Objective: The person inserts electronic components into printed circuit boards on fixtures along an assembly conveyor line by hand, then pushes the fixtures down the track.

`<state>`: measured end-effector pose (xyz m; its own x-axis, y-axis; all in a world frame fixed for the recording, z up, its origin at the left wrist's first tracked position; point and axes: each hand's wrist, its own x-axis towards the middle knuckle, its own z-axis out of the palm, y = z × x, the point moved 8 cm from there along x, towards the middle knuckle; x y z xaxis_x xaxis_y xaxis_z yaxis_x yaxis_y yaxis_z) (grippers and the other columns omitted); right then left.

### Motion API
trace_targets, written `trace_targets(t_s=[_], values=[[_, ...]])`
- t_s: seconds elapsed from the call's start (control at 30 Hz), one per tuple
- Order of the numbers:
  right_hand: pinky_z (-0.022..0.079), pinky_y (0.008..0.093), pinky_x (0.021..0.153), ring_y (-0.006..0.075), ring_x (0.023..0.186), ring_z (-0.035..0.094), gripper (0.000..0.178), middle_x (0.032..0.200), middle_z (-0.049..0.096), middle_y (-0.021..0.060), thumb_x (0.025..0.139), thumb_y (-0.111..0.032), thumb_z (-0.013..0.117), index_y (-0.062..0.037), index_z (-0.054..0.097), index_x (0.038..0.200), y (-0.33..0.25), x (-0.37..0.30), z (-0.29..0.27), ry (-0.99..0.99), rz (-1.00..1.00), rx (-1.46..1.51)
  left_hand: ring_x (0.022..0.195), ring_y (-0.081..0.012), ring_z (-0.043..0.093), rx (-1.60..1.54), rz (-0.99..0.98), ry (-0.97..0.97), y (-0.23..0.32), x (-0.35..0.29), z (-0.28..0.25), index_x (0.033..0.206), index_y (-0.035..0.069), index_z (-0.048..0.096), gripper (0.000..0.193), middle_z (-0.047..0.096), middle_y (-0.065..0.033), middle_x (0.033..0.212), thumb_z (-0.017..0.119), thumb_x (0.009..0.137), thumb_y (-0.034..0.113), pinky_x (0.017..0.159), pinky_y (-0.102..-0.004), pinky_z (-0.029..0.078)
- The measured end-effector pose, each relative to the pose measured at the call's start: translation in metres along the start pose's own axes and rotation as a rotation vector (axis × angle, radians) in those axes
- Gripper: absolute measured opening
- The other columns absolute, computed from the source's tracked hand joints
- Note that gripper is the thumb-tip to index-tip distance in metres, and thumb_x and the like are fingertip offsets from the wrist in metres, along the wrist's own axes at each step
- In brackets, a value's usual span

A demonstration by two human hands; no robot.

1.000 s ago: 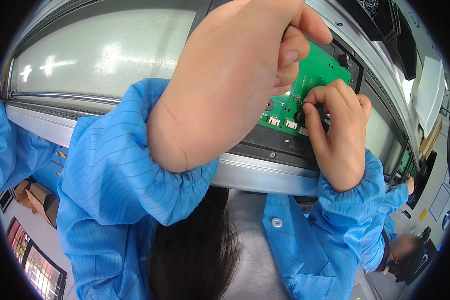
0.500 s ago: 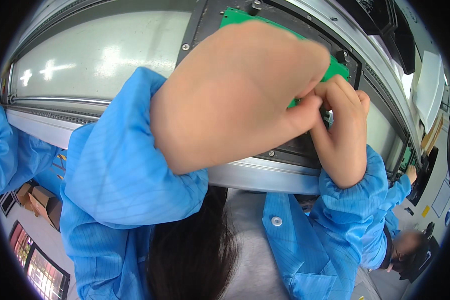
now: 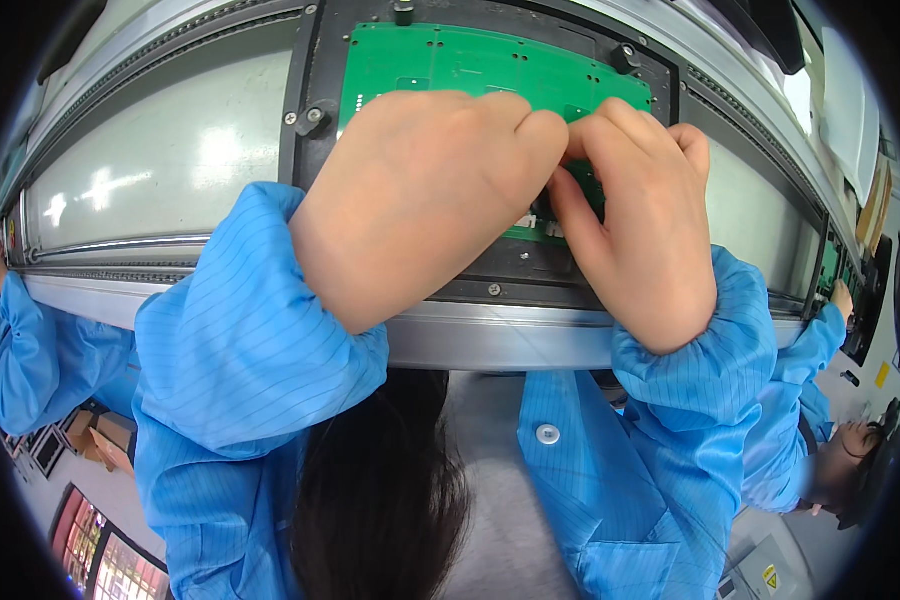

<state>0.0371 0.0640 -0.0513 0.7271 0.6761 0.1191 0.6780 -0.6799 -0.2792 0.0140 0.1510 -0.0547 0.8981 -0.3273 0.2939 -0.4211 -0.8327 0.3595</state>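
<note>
A green circuit board (image 3: 470,62) lies in a black frame-like carrier (image 3: 315,70) in front of me. Over its near right part, my left hand (image 3: 425,195) is closed, knuckles up, with its fingertips curled out of sight. My right hand (image 3: 650,210) meets it from the right, thumb and fingers bent together in a pinch. The fingertips come together just above the board; whatever they hold is hidden. Beneath them, a dark part and small pale parts (image 3: 530,222) on the board partly show.
Black knobs (image 3: 313,121) stand along the carrier's edge. A metal rail (image 3: 500,342) runs along the near side, and a pale panel (image 3: 170,150) lies to the left. Blue-sleeved co-workers are at both sides: one sleeve (image 3: 40,350) left, another person (image 3: 800,450) right.
My left hand has lowered and moved left, uncovering more of the board. My right hand has shifted slightly left, staying against the left fingertips. The view has shifted a little too.
</note>
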Motion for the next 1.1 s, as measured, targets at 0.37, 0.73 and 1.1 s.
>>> trace_targets(t_s=[0.37,0.73,1.1], values=[[0.031,0.0331,0.081,0.0211,0.075,0.048,0.014,0.08,0.052,0.0032,0.074,-0.001,0.064,-0.0075,0.058,0.085,-0.004,-0.001,-0.004,0.03,-0.033,-0.039,0.06,-0.0257,0.053,0.201,0.07,-0.016,0.012,0.003,-0.005,0.086,0.007,0.053,0.016,0.055,-0.0047,0.076,0.064,0.074,0.007,0.056,-0.0338,0.044],[0.031,0.0325,0.081,0.0195,0.073,0.048,0.012,0.078,0.053,0.0016,0.074,-0.002,0.065,-0.0078,0.058,0.082,-0.001,0.002,-0.007,-0.029,-0.071,-0.005,0.062,-0.0259,0.055,0.057,0.034,-0.081,0.001,-0.006,-0.012,0.089,0.008,0.055,0.015,0.057,-0.0044,0.079,0.063,0.077,0.009,0.058,-0.0328,0.045],[0.031,0.0326,0.081,0.0206,0.072,0.047,0.012,0.078,0.052,0.0027,0.073,-0.003,0.065,-0.007,0.058,0.081,-0.003,0.0,-0.008,0.017,-0.054,-0.044,0.062,-0.0253,0.055,0.128,0.041,-0.028,0.013,-0.001,0.001,0.09,0.008,0.057,0.015,0.058,-0.0036,0.079,0.064,0.077,0.009,0.058,-0.0325,0.046]])
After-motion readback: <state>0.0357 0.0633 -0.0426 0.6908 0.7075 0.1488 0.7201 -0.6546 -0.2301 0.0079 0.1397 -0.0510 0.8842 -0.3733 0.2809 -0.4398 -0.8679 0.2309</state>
